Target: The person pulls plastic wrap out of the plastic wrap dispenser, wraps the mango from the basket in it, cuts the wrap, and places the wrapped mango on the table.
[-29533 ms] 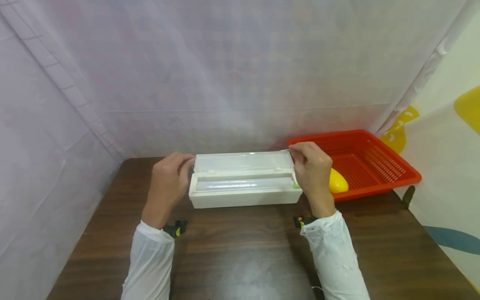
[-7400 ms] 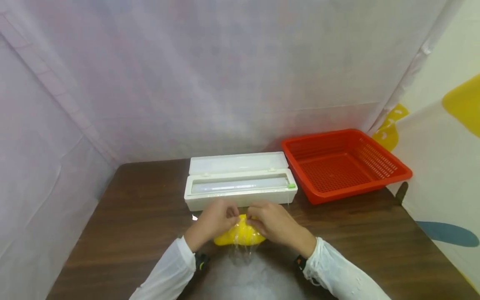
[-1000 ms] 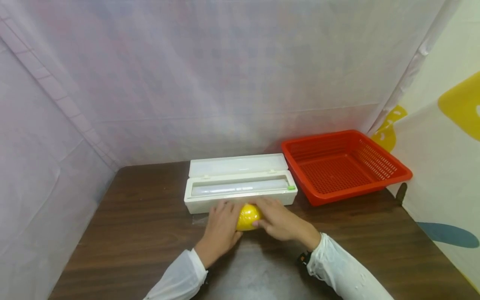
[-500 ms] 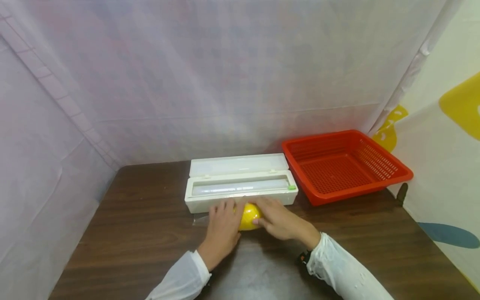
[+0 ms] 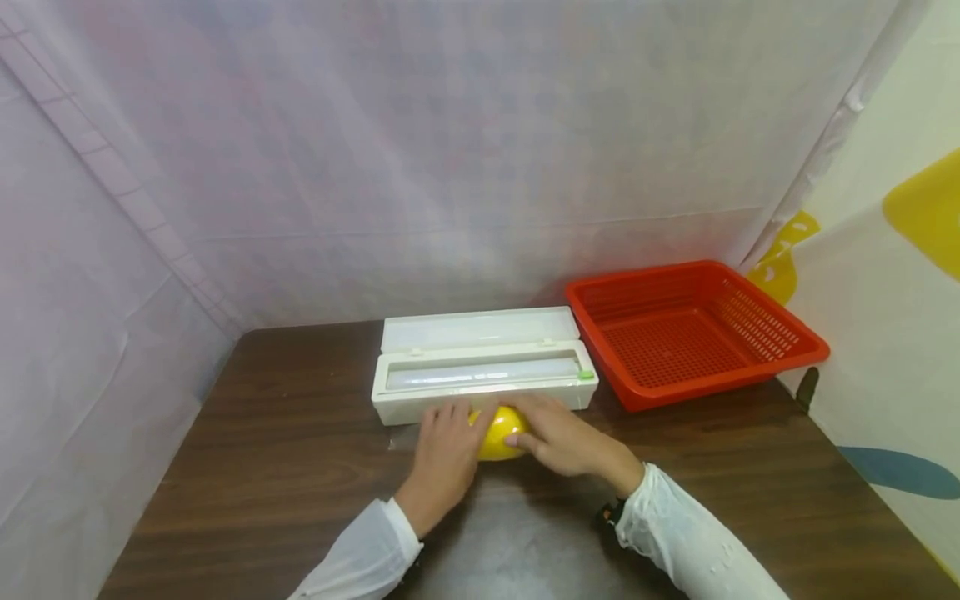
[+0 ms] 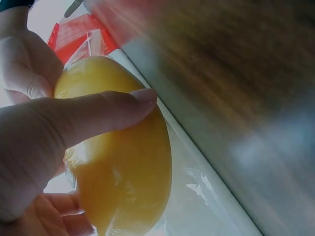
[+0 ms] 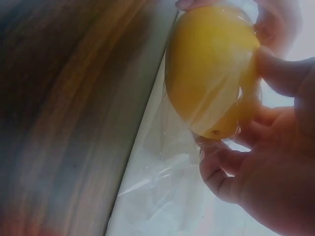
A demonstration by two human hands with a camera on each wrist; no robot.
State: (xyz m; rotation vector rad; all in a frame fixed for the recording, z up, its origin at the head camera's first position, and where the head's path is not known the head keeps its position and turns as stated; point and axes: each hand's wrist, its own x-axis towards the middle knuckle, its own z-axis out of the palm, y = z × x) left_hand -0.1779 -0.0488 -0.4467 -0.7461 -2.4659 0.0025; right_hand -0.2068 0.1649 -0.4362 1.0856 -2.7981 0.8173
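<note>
Head view: the yellow fruit (image 5: 500, 440) sits just in front of the white box (image 5: 401, 409). The left hand (image 5: 444, 458) and right hand (image 5: 564, 437), earlier pinching above it, now grip its sides.

Left wrist view: the thumb (image 6: 110, 112) crosses the held fruit.

Right wrist view: curled fingers (image 7: 216, 179) hold one end; clear film (image 7: 160, 169) trails beside the box (wrapping appears unfinished).

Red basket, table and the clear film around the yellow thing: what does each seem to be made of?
Red basket: probably moulded plastic, slightly shiny; evenly coloured, with rows of small holes.
Table: wood or wood-look laminate, I can't tell which; brown grain and a satin glare.
Clear film: likely thin plastic, glossy; see-through, with creases and bright glints beside the yellow thing.
</note>
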